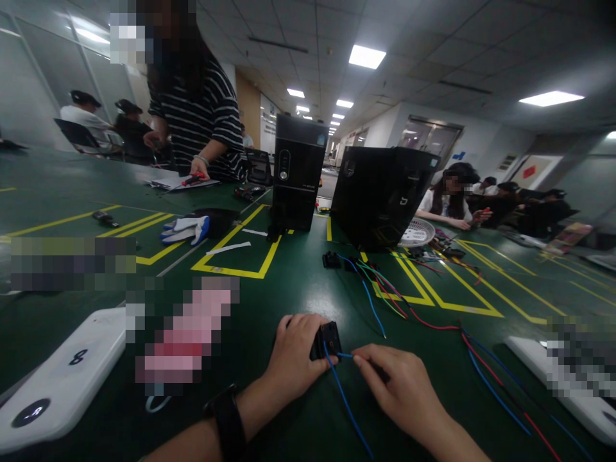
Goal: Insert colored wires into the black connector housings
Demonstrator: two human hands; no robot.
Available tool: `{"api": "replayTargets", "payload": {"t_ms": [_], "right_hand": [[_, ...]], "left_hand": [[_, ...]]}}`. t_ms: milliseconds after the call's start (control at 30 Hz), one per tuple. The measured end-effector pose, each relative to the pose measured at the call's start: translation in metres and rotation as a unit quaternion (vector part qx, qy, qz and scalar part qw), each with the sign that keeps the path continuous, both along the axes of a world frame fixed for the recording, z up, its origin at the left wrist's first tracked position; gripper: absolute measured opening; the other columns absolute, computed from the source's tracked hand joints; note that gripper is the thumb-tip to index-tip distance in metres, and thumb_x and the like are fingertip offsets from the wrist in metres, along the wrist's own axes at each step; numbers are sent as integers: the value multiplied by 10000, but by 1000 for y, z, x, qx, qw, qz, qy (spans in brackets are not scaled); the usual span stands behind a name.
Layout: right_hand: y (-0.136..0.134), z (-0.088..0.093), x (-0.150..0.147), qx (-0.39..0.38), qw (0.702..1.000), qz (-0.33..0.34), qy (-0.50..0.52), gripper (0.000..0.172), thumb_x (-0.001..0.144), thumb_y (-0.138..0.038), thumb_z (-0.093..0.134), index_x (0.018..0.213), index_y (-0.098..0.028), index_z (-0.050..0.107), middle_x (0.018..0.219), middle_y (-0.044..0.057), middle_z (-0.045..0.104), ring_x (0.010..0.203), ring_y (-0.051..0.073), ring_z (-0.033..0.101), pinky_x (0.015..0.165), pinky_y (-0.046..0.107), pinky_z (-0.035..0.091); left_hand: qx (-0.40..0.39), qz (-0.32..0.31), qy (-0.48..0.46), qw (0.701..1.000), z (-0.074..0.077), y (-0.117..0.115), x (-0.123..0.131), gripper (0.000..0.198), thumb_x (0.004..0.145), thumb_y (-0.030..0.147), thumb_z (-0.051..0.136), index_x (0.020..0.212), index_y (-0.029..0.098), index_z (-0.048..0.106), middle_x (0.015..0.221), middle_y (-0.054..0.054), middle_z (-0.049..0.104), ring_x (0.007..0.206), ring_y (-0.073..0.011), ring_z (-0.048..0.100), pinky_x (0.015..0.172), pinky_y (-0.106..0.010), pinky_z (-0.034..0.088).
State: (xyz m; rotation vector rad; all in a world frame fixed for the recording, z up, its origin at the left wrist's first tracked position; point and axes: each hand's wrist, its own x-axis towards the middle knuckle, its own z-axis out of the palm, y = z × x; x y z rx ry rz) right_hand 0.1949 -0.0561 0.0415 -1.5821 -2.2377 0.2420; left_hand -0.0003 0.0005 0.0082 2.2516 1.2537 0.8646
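My left hand [299,353] is wrapped round a small black terminal block [330,339] just above the green table top, a dark band on that wrist. My right hand [397,378] pinches a blue wire [345,355] between thumb and forefinger, close to the block's right side. Another stretch of blue wire [344,391] runs from the block down towards the table's near edge. Whether the pinched end sits inside the block, I cannot tell. Beyond my hands lies a similar black block [332,259] with a loose blue wire [371,292] beside it.
Two black computer towers [298,173] [385,192] stand at the back. Red, green and blue wires [436,327] trail across the right. White-and-blue gloves [187,230] and a white case [67,372] lie left. Across the table a person in a striped shirt [202,109] holds a red-handled tool.
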Motion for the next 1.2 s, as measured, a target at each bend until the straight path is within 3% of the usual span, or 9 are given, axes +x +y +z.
{"api": "replayTargets", "payload": {"t_ms": [267,533,700,833,967,1200], "right_hand": [[1,0,-2,-6,1000,-11,14,211,906,-268,442,909,-254,652,839,-3,699,759,165,646,679,248,427],[-7,-4,-15,-71,990,101,62,282,931,-292,420,737,-184,594,593,-27,542,555,99,524,554,213,353],[-4,-6,-14,-69,989,108,68,248,925,-269,432,792,-189,626,642,-12,600,592,108,558,575,215,370],[1,-3,-5,-27,993,61,97,191,904,-242,470,913,-239,661,786,-7,691,708,128,633,643,216,416],[2,-3,0,-10,994,31,101,185,896,-251,485,911,-244,670,841,-2,712,752,145,655,678,226,444],[1,-2,-5,-25,993,60,95,196,905,-241,474,930,-248,669,844,-8,712,747,136,653,672,221,447]], "left_hand": [[2,-2,-13,1000,-3,0,0,420,638,288,774,987,259,542,994,12,607,974,-243,511,899,-395,299],[6,-5,-16,1000,0,0,1,410,637,270,765,982,264,543,994,18,617,968,-240,519,880,-385,298],[4,-3,-12,1000,0,0,1,413,636,270,763,987,267,545,999,20,615,970,-234,519,881,-379,299],[2,1,-4,1000,-1,0,1,408,641,302,763,985,259,548,996,6,613,972,-246,517,892,-394,301],[2,3,-3,1000,-2,0,1,427,625,291,776,985,261,548,1007,3,612,989,-254,512,908,-407,298],[5,2,-13,1000,-2,1,1,433,620,274,784,982,266,546,998,17,613,987,-241,518,901,-397,294]]}}
